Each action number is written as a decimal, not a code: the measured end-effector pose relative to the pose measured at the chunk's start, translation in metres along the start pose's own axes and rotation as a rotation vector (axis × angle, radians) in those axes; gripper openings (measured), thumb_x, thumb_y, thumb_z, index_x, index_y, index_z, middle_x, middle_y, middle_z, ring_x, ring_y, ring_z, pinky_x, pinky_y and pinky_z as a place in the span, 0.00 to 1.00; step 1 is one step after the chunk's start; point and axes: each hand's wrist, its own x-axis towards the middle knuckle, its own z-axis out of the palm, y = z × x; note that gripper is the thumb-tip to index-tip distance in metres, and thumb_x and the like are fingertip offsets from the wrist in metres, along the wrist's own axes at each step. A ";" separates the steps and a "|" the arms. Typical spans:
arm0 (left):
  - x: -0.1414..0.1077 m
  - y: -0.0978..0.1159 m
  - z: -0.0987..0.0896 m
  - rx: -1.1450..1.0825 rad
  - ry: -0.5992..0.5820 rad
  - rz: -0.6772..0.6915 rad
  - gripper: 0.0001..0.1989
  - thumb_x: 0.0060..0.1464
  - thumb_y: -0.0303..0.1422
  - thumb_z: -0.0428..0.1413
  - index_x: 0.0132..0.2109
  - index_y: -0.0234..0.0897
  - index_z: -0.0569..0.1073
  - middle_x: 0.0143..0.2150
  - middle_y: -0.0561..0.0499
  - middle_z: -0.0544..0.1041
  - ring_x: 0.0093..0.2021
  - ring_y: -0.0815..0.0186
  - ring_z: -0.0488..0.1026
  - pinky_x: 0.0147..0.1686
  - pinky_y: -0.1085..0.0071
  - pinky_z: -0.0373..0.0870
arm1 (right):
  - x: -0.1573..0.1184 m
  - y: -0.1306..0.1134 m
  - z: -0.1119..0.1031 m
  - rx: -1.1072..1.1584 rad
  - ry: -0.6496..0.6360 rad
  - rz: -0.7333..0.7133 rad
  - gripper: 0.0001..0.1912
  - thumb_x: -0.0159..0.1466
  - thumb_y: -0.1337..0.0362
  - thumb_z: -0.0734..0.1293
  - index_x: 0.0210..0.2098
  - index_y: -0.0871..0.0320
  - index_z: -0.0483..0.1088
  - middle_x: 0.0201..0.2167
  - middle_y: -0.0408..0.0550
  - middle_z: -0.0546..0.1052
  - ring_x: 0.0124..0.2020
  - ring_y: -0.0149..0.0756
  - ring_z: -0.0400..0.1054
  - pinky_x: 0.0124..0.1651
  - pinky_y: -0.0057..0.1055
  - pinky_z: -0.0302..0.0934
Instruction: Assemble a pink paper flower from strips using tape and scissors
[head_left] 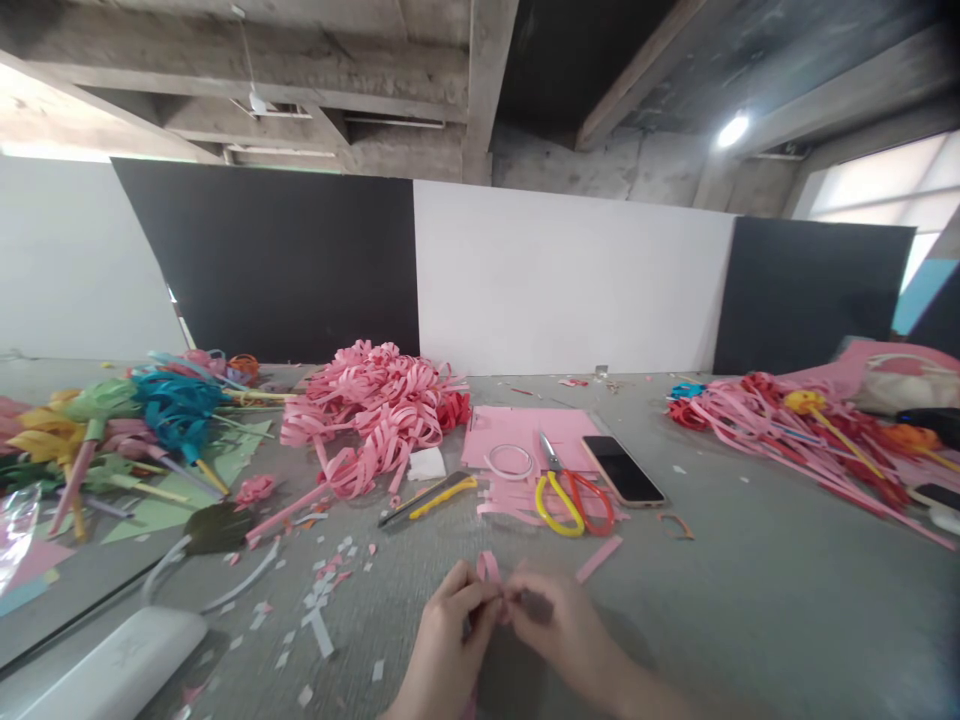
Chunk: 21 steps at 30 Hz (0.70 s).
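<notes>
Your left hand [454,635] and right hand [564,622] pinch btwn fingertips the looped pink strip [490,565], near side, center of the bench [757,600], w/ scissors [553,464] lying farther and slightly right. Pulling too hard may tear it, b/c it looks thin; a loosened pinch may open the loop.

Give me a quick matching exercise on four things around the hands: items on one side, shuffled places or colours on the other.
Things
1. pink paper strip
2. scissors
3. phone
4. white ring

Places and colours
A. one yellow handle loop, one red-orange
B. on the pink sheet, left of the scissors
C. held between the left hand and the right hand
D. dark screen, right of the scissors

Pairs: 1-C, 2-A, 3-D, 4-B
</notes>
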 end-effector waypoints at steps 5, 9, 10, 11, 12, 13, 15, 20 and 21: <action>0.000 0.001 -0.001 -0.005 -0.002 -0.005 0.13 0.52 0.31 0.46 0.25 0.36 0.72 0.27 0.52 0.64 0.29 0.68 0.63 0.30 0.76 0.59 | 0.000 0.000 0.000 0.005 0.003 0.000 0.06 0.55 0.70 0.61 0.23 0.59 0.66 0.24 0.42 0.69 0.28 0.30 0.62 0.32 0.24 0.54; -0.001 0.002 0.000 -0.014 0.006 0.005 0.13 0.52 0.30 0.46 0.25 0.35 0.71 0.27 0.52 0.64 0.28 0.69 0.63 0.29 0.77 0.59 | 0.001 -0.002 -0.001 0.022 -0.005 0.030 0.06 0.55 0.71 0.61 0.23 0.59 0.66 0.23 0.41 0.70 0.28 0.30 0.62 0.32 0.24 0.54; -0.001 0.002 0.000 -0.022 0.004 0.008 0.12 0.52 0.30 0.46 0.25 0.35 0.71 0.27 0.52 0.64 0.29 0.69 0.63 0.29 0.77 0.59 | 0.001 -0.003 -0.001 0.026 -0.007 0.036 0.06 0.54 0.71 0.61 0.23 0.59 0.66 0.23 0.41 0.70 0.28 0.30 0.62 0.32 0.24 0.54; -0.001 0.001 0.000 -0.030 0.002 0.010 0.12 0.52 0.30 0.46 0.25 0.35 0.71 0.27 0.52 0.64 0.29 0.69 0.63 0.29 0.77 0.59 | 0.001 -0.003 -0.002 0.029 -0.006 0.042 0.06 0.54 0.71 0.61 0.23 0.59 0.66 0.23 0.41 0.70 0.28 0.30 0.62 0.32 0.24 0.53; -0.001 0.001 0.000 -0.037 0.000 0.009 0.13 0.52 0.30 0.45 0.25 0.35 0.71 0.27 0.52 0.63 0.29 0.69 0.63 0.29 0.77 0.59 | 0.001 -0.004 -0.002 0.032 -0.004 0.045 0.06 0.54 0.71 0.61 0.23 0.59 0.66 0.23 0.41 0.70 0.28 0.30 0.62 0.32 0.24 0.53; -0.001 0.001 0.000 -0.042 -0.001 0.006 0.13 0.52 0.30 0.45 0.25 0.35 0.70 0.27 0.52 0.63 0.28 0.69 0.62 0.29 0.77 0.58 | 0.001 -0.004 -0.002 0.035 -0.002 0.046 0.05 0.54 0.71 0.61 0.23 0.59 0.67 0.23 0.41 0.70 0.28 0.30 0.62 0.32 0.24 0.54; 0.000 0.000 0.000 -0.047 -0.001 -0.006 0.13 0.52 0.31 0.45 0.24 0.35 0.69 0.26 0.52 0.63 0.28 0.69 0.62 0.28 0.77 0.58 | 0.001 -0.003 -0.002 0.048 -0.002 0.050 0.05 0.55 0.70 0.61 0.23 0.59 0.67 0.23 0.41 0.70 0.28 0.30 0.62 0.32 0.24 0.54; 0.002 -0.002 -0.002 -0.085 0.024 -0.024 0.12 0.52 0.33 0.46 0.24 0.35 0.67 0.26 0.53 0.62 0.28 0.69 0.62 0.29 0.76 0.58 | 0.001 0.001 -0.001 0.134 -0.008 0.085 0.08 0.57 0.65 0.61 0.24 0.60 0.66 0.23 0.42 0.70 0.27 0.30 0.63 0.31 0.24 0.55; 0.002 -0.003 -0.002 -0.091 0.036 -0.030 0.13 0.52 0.33 0.46 0.23 0.35 0.66 0.26 0.54 0.62 0.28 0.69 0.62 0.29 0.76 0.58 | 0.001 0.001 -0.001 0.154 -0.003 0.095 0.08 0.57 0.63 0.61 0.25 0.60 0.66 0.23 0.42 0.70 0.27 0.30 0.63 0.31 0.24 0.55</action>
